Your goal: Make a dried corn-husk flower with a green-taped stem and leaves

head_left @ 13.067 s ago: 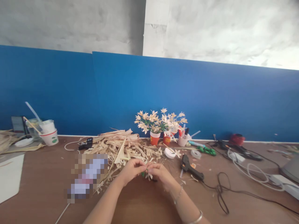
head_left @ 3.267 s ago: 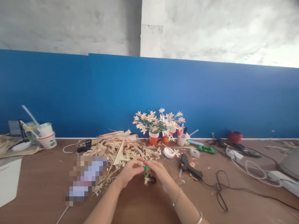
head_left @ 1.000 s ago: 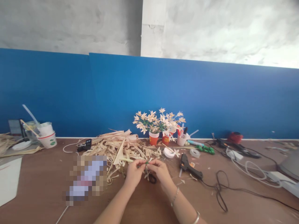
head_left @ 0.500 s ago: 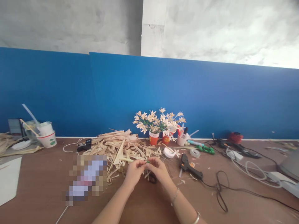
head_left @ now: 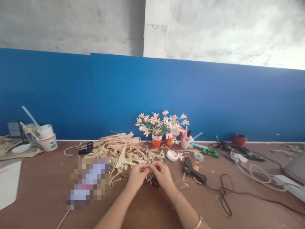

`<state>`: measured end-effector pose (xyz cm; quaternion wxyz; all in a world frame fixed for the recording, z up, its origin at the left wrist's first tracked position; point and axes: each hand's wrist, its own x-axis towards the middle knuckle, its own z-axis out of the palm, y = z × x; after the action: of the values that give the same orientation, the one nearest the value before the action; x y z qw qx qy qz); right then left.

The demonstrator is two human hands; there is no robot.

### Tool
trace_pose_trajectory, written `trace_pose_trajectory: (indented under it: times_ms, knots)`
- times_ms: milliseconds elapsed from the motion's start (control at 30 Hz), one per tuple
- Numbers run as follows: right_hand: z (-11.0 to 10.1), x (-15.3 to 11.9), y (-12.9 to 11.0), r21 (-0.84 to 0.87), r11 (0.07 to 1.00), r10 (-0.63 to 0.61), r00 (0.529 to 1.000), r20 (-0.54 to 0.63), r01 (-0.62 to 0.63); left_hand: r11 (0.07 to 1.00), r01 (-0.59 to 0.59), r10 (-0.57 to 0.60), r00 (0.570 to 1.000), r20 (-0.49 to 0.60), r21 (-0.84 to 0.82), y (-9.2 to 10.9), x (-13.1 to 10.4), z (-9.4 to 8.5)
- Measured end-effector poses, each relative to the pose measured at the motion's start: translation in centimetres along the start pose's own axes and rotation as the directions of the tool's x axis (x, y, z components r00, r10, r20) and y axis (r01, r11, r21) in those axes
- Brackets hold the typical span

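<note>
My left hand (head_left: 138, 176) has its thumb and forefinger pinched narrow on a small green piece (head_left: 150, 170), and my right hand (head_left: 163, 175) closes on the same piece from the other side, the fingertips of both almost meeting. The green piece is just in front of the husk pile (head_left: 126, 149), towards its right end; its exact form is too small for me to tell. Just below my fingers, also in front of the husk pile, I see part of a dark ring (head_left: 155, 183). Behind the right end of the husk pile, pale flowers (head_left: 153, 121) rise from a red cup (head_left: 156, 143), with a second red cup (head_left: 168, 143) beside it and a white holder (head_left: 185, 144) further right. To the right of the husk pile lie a white roll (head_left: 172, 156), a clear tape roll (head_left: 198, 156) and the black glue gun (head_left: 194, 171), its cord trailing further right. Near the left front of the husk pile is a pixelated object (head_left: 88, 183) I can't make out, and well left of the husk pile stands a red-rimmed white cup (head_left: 49, 143)
</note>
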<state>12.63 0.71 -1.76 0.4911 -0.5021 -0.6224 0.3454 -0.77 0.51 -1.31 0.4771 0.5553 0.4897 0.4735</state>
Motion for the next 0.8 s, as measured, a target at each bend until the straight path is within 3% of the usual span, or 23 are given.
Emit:
trace_pose_trajectory:
  times_ms: [167,333,500,800]
  knots:
    - [-0.2,0.2,0.1,0.026,1.0,0.009,1.0,0.009,-0.01,0.967,-0.118,0.132,0.99,-0.046,0.227,0.2,-0.1,-0.2]
    - [-0.3,0.4,-0.1,0.188,0.972,0.124,0.987,0.098,-0.141,0.998,-0.051,0.053,0.996,-0.07,0.035,0.0,0.1,0.0]
    - [-0.2,0.5,-0.1,0.257,0.951,0.143,0.981,0.132,-0.173,0.996,-0.008,0.001,0.997,-0.073,-0.094,0.2,0.0,0.1]
    - [-1.2,0.3,-0.8,0.177,0.97,0.124,0.968,0.219,-0.165,0.983,0.032,-0.032,0.999,0.001,-0.181,0.3,-0.1,-0.2]
